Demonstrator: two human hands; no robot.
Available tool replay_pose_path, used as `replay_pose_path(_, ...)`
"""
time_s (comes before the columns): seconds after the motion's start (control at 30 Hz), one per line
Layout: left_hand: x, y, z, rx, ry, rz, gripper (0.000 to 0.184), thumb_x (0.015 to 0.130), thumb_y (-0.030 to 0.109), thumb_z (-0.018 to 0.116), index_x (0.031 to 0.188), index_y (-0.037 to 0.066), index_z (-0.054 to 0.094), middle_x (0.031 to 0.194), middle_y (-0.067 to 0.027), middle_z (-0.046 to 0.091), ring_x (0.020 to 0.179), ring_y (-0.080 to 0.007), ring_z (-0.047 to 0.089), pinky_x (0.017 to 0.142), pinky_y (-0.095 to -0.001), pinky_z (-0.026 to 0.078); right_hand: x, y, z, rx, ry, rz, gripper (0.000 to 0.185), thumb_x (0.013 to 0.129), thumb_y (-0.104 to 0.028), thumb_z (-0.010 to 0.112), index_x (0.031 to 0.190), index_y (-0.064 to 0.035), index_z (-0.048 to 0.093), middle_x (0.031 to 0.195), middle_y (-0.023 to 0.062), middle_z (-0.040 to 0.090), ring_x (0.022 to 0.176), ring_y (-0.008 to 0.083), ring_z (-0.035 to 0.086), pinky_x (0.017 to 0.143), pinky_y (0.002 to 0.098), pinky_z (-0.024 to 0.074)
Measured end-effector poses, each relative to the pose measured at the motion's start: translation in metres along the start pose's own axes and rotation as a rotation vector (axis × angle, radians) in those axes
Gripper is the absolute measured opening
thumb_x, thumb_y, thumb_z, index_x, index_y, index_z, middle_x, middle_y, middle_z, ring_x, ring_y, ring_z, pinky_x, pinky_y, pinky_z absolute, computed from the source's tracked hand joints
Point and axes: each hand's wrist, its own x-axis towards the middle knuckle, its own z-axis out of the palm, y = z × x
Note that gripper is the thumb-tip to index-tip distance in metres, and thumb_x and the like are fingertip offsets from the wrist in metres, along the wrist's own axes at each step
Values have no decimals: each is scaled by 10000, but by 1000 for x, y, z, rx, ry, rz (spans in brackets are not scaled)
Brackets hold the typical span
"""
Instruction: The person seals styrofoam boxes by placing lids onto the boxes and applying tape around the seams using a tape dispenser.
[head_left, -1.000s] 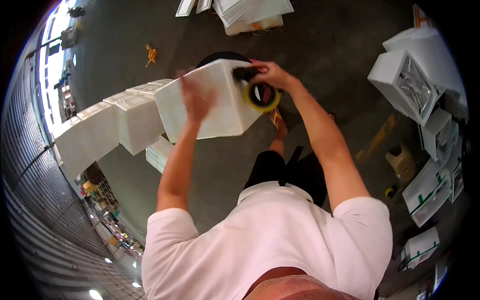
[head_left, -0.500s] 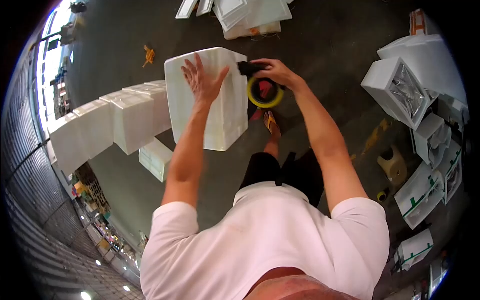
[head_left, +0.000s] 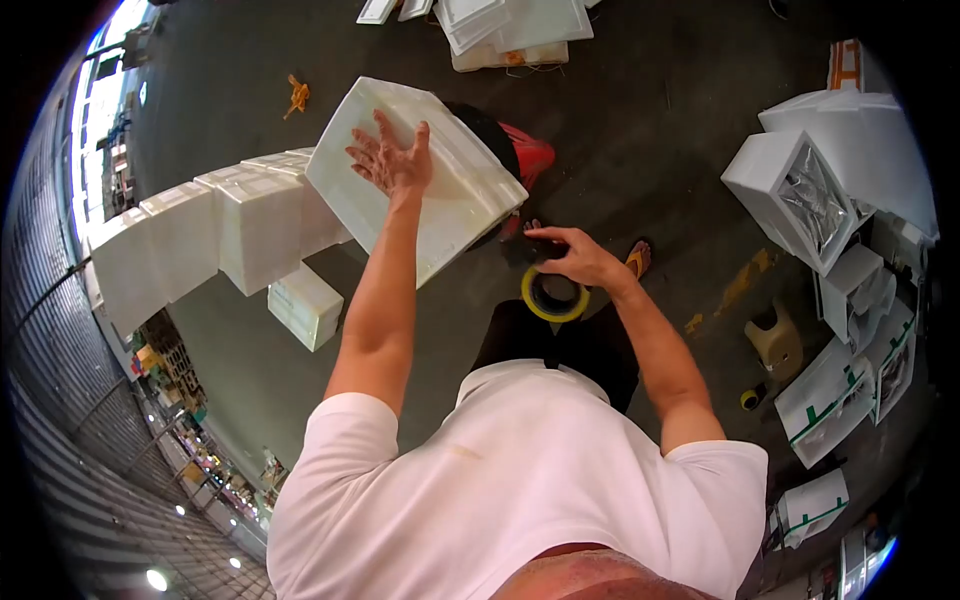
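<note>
A white foam box (head_left: 455,180) stands turned at an angle in front of me. My left hand (head_left: 395,160) lies on its top face with the fingers spread. Off the box's near right corner, my right hand (head_left: 575,255) is wrapped round a black tape dispenser (head_left: 520,250) carrying a yellow-rimmed roll of tape (head_left: 555,297). The dispenser is partly smeared by motion, and I cannot tell whether tape runs from it to the box. A red support (head_left: 530,153) with a dark round part shows from beneath the box.
Left of the box runs a row of white foam boxes (head_left: 180,240), with a smaller box (head_left: 305,305) beside it. White lids (head_left: 545,25) are stacked ahead. Open foam boxes (head_left: 790,190) and a beige plastic stool (head_left: 775,340) stand on the right.
The foam box has turned and tilted, uncovering the red support. My right hand has come back toward my body with the tape dispenser. My left hand stays on the box.
</note>
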Motion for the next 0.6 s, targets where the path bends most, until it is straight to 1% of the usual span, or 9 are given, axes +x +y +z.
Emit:
replay_pose_path(0.07, 0, 4, -3, -24, -2, -76, 912, 791, 687, 581, 1540, 274, 263, 1601, -218, 123, 1466, -466, 41, 1180, -546, 26, 18, -8, 14, 145, 65, 80, 567, 758, -172, 731, 1305, -96, 601, 1146, 127, 678, 1090, 211, 605, 1037, 366, 422)
replay_pose_path(0.13, 9, 8, 2, -43, 19, -163, 929, 787, 704, 573, 1542, 267, 254, 1600, -227, 111, 1466, -467, 28, 1179, -550, 16, 9, -39, 33, -665, -82, -65, 536, 777, -208, 734, 1279, -68, 610, 1106, 134, 690, 1008, 212, 652, 954, 371, 482)
replay_pose_path(0.23, 23, 8, 3, -91, 61, -317, 945, 780, 730, 560, 1539, 249, 266, 1596, -246, 93, 1465, -471, 10, 1177, -557, -3, -10, -1, 39, -279, 7, -196, 625, 785, -300, 724, 1360, -129, 548, 1276, 136, 622, 1102, 295, 616, 1106, 540, 325)
replay_pose_path(0.3, 29, 7, 6, -121, 107, -378, 957, 769, 753, 549, 1529, 230, 298, 1587, -271, 90, 1462, -480, -3, 1174, -569, -14, 0, 4, 23, 546, 573, -57, 638, 876, -253, 679, 1433, -73, 425, 1310, 146, 572, 1074, 248, 593, 1017, 431, 427)
replay_pose_path(0.33, 27, 4, 8, -118, 96, -395, 957, 769, 753, 549, 1529, 230, 298, 1587, -271, 90, 1462, -480, -3, 1174, -569, -14, 20, -2, 4, 638, 837, -3, 627, 933, -198, 634, 1448, -2, 334, 1323, 157, 521, 1080, 218, 556, 929, 344, 462)
replay_pose_path(0.37, 29, 5, 9, -123, 101, -387, 953, 773, 753, 541, 1529, 225, 298, 1586, -272, 93, 1461, -482, -2, 1173, -572, -11, 50, -20, -4, 770, 1132, -118, 618, 945, -187, 618, 1437, 28, 310, 1345, 170, 470, 1166, 237, 510, 990, 358, 424)
replay_pose_path(0.47, 39, 4, 0, -161, 114, -379, 940, 783, 748, 526, 1528, 219, 303, 1584, -273, 106, 1461, -482, 7, 1173, -576, -2, 108, -33, 38, 505, 1390, -286, 675, 949, -175, 610, 1466, 33, 227, 1406, 185, 391, 1244, 256, 444, 1056, 366, 362)
replay_pose_path(0.53, 44, 0, 5, -95, 119, -448, 922, 797, 727, 522, 1526, 204, 308, 1579, -279, 122, 1457, -490, 24, 1172, -577, 10, 87, -19, 86, 451, 1225, -285, 690, 959, -178, 588, 1484, 14, 182, 1434, 198, 340, 1296, 269, 388, 1095, 377, 312)
replay_pose_path(0.6, 30, -3, 10, -67, 148, -257, 843, 847, 651, 523, 1508, 165, 333, 1555, -303, 174, 1438, -523, 80, 1157, -612, 73, 51, -35, 113, 321, 1165, -111, 666, 927, -155, 635, 1461, -14, 262, 1396, 161, 396, 1264, 258, 425, 1062, 368, 361)
